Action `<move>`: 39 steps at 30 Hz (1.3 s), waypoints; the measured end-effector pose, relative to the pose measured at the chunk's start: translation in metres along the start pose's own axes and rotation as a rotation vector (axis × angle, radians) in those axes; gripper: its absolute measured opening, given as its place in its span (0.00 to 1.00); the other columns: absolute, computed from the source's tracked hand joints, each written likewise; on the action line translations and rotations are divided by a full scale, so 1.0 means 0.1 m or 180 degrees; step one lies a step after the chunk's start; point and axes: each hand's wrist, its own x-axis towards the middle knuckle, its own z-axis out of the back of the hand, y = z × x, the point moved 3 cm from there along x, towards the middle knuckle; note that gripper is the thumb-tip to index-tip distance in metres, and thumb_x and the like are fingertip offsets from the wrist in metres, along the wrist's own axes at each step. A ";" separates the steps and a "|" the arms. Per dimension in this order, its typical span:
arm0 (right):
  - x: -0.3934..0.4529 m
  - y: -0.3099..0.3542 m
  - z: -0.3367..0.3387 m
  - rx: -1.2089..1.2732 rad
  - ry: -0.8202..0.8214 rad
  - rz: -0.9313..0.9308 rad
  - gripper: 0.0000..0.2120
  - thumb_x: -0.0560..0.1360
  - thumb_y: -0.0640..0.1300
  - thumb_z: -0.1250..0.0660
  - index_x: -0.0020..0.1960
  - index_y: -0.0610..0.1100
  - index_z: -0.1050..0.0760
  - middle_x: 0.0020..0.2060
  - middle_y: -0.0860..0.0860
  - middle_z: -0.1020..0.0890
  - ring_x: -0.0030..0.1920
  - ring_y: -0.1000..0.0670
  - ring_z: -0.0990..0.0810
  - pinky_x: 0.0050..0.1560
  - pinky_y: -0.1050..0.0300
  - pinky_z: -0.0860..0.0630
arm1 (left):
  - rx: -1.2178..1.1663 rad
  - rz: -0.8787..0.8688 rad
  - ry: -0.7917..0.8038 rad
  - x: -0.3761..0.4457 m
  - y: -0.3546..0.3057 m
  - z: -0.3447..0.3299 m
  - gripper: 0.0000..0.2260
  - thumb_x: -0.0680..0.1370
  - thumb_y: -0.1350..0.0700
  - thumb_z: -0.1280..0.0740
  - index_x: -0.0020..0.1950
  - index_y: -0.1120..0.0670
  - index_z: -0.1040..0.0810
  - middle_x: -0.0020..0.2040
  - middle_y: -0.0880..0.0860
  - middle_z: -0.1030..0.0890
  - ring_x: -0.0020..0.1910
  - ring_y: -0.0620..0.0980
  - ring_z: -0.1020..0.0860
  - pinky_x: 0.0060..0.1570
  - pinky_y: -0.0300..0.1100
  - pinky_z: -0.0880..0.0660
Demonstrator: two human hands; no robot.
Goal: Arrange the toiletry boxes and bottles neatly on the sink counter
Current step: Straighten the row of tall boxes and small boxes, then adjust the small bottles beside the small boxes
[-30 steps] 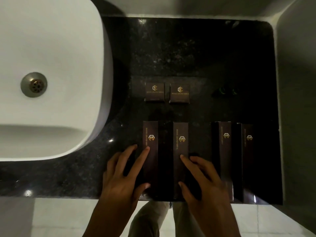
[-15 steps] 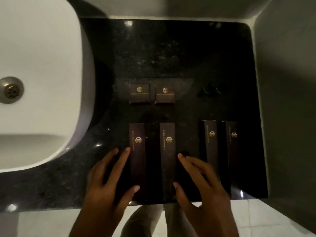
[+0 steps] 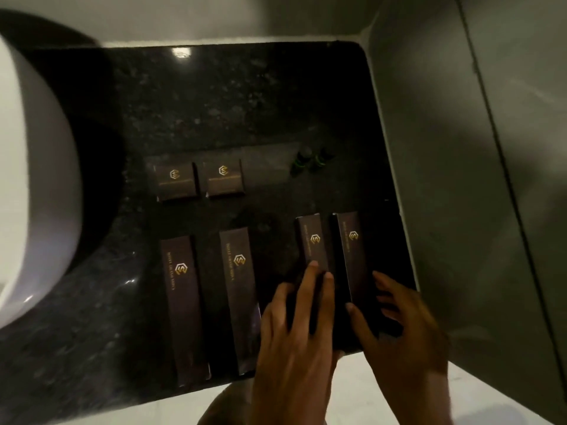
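Several long dark brown boxes with gold logos lie side by side on the black stone counter (image 3: 214,102). The left pair (image 3: 184,302) (image 3: 242,289) lies untouched. My left hand (image 3: 294,326) rests flat on the third long box (image 3: 311,240), fingers spread. My right hand (image 3: 395,326) lies against the fourth long box (image 3: 352,256), thumb at its left side and fingers at its right. Two small square boxes (image 3: 176,180) (image 3: 224,177) sit behind. Two small dark bottles with green rings (image 3: 299,159) (image 3: 320,157) stand at the back right.
A white basin (image 3: 36,185) fills the left side. A grey wall (image 3: 460,148) borders the counter on the right and at the back. The counter's front edge runs just below the long boxes, with pale floor tiles (image 3: 352,394) beneath.
Both hands have left the left pair of long boxes and moved right onto the right pair. The view has swung right, so the basin shows less.
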 end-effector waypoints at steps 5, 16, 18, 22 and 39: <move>-0.03 -0.08 -0.06 0.0049 0.0038 0.0029 0.29 0.69 0.50 0.23 0.69 0.52 0.25 0.57 0.59 0.21 0.48 0.68 0.24 0.41 0.81 0.29 | 0.0118 0.0027 -0.0034 -0.01 0.04 -0.11 0.44 0.56 0.39 0.19 0.69 0.54 0.24 0.71 0.55 0.26 0.60 0.62 0.21 0.50 0.56 0.19; -0.02 -0.02 -0.05 0.0160 0.0062 0.0048 0.28 0.68 0.51 0.25 0.67 0.48 0.22 0.55 0.58 0.21 0.46 0.68 0.25 0.42 0.86 0.34 | 0.0056 0.0042 -0.0335 0.01 0.03 -0.14 0.43 0.55 0.39 0.19 0.68 0.54 0.22 0.70 0.56 0.25 0.58 0.63 0.20 0.49 0.58 0.20; -0.02 -0.01 -0.05 0.0159 0.0050 0.0038 0.28 0.67 0.51 0.25 0.66 0.47 0.22 0.55 0.57 0.21 0.47 0.69 0.26 0.42 0.87 0.36 | 0.0092 -0.0005 -0.0396 0.01 0.04 -0.15 0.43 0.55 0.39 0.19 0.67 0.54 0.22 0.70 0.56 0.25 0.58 0.63 0.20 0.49 0.59 0.20; -0.03 0.01 -0.03 0.0293 0.0070 0.0012 0.30 0.67 0.54 0.26 0.67 0.49 0.23 0.57 0.58 0.22 0.48 0.68 0.26 0.41 0.86 0.34 | 0.0110 -0.0030 -0.0506 0.01 0.05 -0.14 0.43 0.54 0.38 0.19 0.66 0.53 0.21 0.69 0.56 0.24 0.57 0.62 0.20 0.48 0.60 0.20; 1.61 0.86 -0.04 0.0664 0.0082 0.0766 0.23 0.71 0.48 0.25 0.65 0.52 0.23 0.58 0.54 0.20 0.52 0.59 0.20 0.50 0.63 0.20 | -0.1438 0.0363 -0.1813 1.22 0.51 0.85 0.30 0.74 0.54 0.27 0.74 0.54 0.34 0.68 0.54 0.32 0.62 0.49 0.26 0.62 0.45 0.25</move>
